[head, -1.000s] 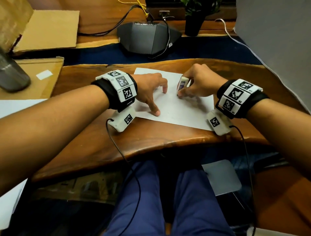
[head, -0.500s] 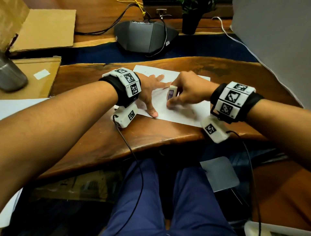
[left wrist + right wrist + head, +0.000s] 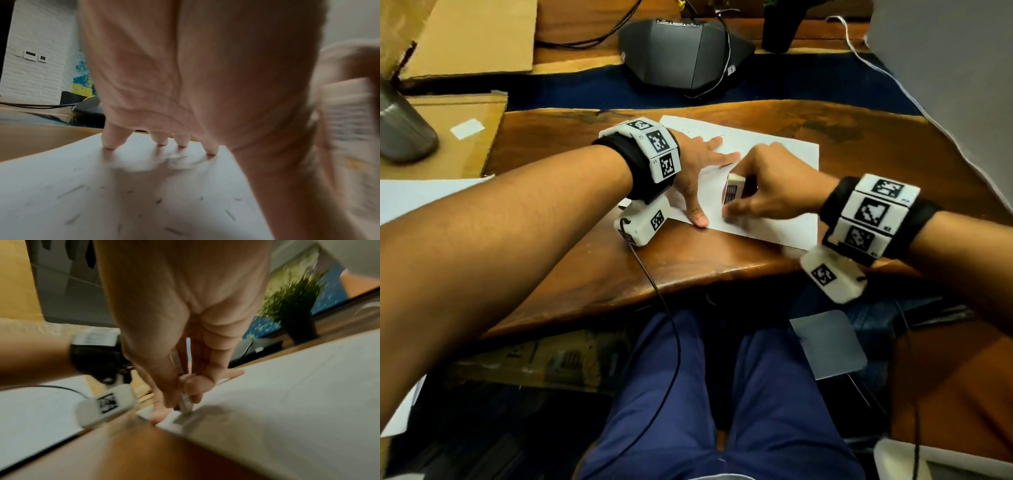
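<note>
While the right hand pinches a small white eraser between thumb and curled fingers, the eraser's lower end meets the sheet of paper.
Just left of the grip, the left hand lies spread flat, its fingertips pressing the same sheet, which carries faint grey marks. The sheet rests on the wooden table. Well beyond the grip sits a dark conference speaker.

Wood lies open right of the paper; speakerphone blocks beyond.
</note>
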Demonstrator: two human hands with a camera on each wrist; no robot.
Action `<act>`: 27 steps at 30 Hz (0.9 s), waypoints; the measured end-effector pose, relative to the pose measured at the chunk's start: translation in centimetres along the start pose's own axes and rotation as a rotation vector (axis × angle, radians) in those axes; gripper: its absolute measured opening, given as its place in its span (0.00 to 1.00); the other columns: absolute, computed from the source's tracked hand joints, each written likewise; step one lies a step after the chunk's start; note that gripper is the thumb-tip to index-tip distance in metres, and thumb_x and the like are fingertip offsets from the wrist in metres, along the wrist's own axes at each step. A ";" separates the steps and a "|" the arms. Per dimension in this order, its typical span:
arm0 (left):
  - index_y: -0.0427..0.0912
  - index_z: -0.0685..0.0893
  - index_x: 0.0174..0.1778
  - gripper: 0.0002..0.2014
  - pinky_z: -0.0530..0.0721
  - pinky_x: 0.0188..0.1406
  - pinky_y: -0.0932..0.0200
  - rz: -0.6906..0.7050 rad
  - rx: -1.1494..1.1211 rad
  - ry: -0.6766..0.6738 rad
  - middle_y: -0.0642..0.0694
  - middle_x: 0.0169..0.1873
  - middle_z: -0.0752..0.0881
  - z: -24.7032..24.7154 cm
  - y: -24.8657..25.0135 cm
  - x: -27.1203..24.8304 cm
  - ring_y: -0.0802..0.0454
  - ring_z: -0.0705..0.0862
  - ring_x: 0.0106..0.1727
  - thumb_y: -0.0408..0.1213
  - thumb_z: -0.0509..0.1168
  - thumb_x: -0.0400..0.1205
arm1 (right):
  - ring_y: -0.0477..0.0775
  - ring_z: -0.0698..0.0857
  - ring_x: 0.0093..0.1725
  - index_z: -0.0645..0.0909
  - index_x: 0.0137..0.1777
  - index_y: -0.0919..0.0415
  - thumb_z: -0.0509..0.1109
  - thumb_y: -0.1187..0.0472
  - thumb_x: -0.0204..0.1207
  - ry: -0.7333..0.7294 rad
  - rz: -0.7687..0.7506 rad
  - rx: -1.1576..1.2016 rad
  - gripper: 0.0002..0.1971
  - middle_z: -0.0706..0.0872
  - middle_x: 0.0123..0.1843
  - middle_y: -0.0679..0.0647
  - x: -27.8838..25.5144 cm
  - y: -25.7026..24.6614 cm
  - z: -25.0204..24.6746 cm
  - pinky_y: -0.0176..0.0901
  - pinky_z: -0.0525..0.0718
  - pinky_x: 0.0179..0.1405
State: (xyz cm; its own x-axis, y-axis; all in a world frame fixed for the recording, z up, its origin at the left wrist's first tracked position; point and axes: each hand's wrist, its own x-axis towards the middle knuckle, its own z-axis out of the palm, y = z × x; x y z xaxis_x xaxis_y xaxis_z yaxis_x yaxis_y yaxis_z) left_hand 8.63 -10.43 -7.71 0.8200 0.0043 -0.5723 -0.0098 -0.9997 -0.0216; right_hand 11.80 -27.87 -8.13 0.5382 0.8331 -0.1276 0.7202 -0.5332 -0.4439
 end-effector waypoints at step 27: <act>0.38 0.77 0.66 0.44 0.83 0.56 0.46 -0.167 0.186 0.137 0.44 0.58 0.83 -0.1 2.0 -2.2 0.42 0.81 0.60 0.72 0.70 0.66 | 0.53 0.87 0.48 0.91 0.51 0.62 0.85 0.55 0.66 0.208 0.338 -0.002 0.17 0.90 0.50 0.56 -0.5 3.8 -2.2 0.38 0.82 0.39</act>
State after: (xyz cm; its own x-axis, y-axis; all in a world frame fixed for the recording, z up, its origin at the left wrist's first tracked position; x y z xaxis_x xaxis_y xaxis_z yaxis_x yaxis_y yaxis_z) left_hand 6.89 -12.49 -6.43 0.8887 0.1529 -0.4322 0.0376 -0.9639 -0.2635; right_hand 15.26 -30.66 -7.77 0.8225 0.5627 -0.0836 0.4876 -0.7731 -0.4058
